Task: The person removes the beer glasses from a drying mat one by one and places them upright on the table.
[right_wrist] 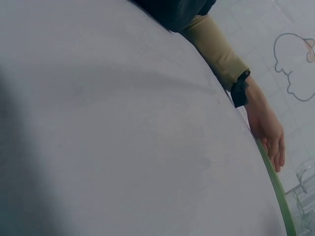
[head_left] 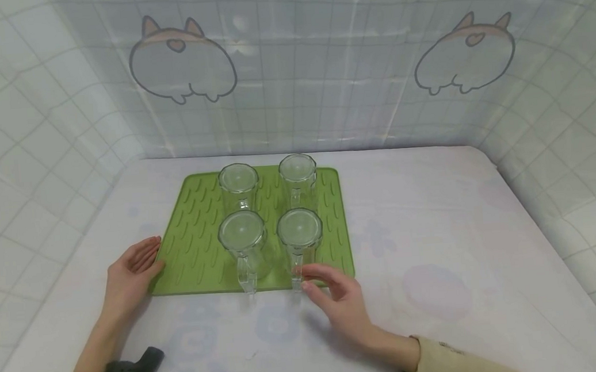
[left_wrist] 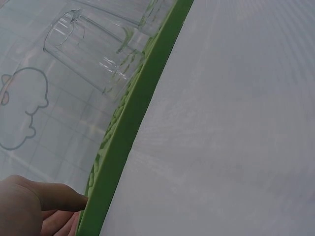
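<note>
Several clear glass mugs stand upside down on a green ridged mat (head_left: 189, 257), in two rows. The front right mug (head_left: 300, 229) has its handle towards me, and my right hand (head_left: 339, 301) holds that handle between thumb and forefinger. Left of it is the front left mug (head_left: 242, 233), its handle also facing me. Behind them are the back left mug (head_left: 238, 180) and the back right mug (head_left: 297, 169). My left hand (head_left: 130, 272) rests at the mat's left edge with fingers extended. The left wrist view shows its thumb (left_wrist: 64, 196) against the mat's rim.
A white patterned cloth (head_left: 425, 223) covers the table, reaching right of the mat and in front of it. Tiled-pattern sheeting (head_left: 320, 63) with cartoon animals rises behind and at both sides. A black strap (head_left: 131, 367) is around my left wrist.
</note>
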Demonstrator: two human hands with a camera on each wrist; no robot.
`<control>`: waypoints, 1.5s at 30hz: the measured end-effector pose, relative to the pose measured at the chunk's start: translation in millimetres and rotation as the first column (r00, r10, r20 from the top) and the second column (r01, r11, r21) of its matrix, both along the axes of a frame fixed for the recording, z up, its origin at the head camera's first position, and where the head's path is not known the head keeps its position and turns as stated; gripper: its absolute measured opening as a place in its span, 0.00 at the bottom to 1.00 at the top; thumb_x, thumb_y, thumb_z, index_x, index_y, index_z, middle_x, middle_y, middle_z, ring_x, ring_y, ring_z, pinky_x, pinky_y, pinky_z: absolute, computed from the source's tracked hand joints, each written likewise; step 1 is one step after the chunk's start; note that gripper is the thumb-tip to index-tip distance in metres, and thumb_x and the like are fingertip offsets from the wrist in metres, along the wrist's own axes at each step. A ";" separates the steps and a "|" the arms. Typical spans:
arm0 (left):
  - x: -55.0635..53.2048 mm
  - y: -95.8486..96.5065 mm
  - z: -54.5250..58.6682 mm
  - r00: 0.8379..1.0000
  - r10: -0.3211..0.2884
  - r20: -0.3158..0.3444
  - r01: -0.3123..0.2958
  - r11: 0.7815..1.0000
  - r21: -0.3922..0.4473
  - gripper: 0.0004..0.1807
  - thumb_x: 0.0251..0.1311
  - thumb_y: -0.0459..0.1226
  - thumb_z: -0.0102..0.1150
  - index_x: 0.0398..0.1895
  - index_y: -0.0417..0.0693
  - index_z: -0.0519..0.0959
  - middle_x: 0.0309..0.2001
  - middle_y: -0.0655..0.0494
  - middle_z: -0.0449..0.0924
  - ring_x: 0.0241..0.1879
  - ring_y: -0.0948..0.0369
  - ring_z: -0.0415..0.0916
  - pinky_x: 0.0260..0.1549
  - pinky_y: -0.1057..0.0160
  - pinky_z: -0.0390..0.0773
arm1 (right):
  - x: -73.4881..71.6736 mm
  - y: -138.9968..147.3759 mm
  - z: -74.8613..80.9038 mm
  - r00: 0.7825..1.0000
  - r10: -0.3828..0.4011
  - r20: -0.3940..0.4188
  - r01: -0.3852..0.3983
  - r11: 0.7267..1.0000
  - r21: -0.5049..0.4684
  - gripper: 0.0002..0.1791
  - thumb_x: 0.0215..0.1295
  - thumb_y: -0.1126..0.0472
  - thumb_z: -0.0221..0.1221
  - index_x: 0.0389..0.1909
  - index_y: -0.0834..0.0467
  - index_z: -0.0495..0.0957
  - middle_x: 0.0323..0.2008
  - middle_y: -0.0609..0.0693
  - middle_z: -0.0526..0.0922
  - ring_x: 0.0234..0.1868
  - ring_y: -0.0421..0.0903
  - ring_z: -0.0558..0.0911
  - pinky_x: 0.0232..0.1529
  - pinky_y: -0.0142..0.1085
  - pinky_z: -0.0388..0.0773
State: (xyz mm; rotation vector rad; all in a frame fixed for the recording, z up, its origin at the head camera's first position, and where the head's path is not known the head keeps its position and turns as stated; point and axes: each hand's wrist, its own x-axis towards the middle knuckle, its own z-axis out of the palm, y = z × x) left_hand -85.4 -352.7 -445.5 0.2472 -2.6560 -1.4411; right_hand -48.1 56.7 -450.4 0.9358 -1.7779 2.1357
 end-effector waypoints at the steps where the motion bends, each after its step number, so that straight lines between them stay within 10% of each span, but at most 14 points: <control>1: 0.1 0.0 -0.1 1.000 -0.001 -0.002 0.001 1.000 0.000 0.32 0.70 0.38 0.58 0.74 0.38 0.61 0.72 0.36 0.64 0.67 0.65 0.70 0.54 0.85 0.73 | -0.5 -1.5 0.0 1.000 0.002 -0.016 -0.002 1.000 -0.003 0.19 0.61 0.83 0.56 0.54 0.73 0.75 0.50 0.66 0.83 0.55 0.44 0.83 0.61 0.40 0.81; 27: 0.4 0.2 1.1 1.000 -0.003 -0.017 0.002 0.999 -0.032 0.32 0.70 0.36 0.58 0.73 0.37 0.62 0.71 0.34 0.65 0.67 0.63 0.71 0.54 0.85 0.73 | -15.7 -18.2 -10.7 0.921 -0.094 -0.379 0.122 0.991 0.050 0.27 0.49 0.87 0.61 0.53 0.74 0.76 0.41 0.67 0.85 0.44 0.56 0.86 0.53 0.39 0.86; 45: -0.1 0.0 -1.1 1.000 -0.011 -0.026 0.010 1.000 -0.023 0.31 0.70 0.36 0.58 0.73 0.37 0.62 0.70 0.34 0.65 0.67 0.63 0.71 0.54 0.85 0.73 | -14.3 -17.2 -2.4 0.852 -0.212 -0.478 0.243 0.970 0.003 0.18 0.49 0.84 0.62 0.44 0.77 0.77 0.35 0.66 0.86 0.37 0.55 0.87 0.48 0.36 0.87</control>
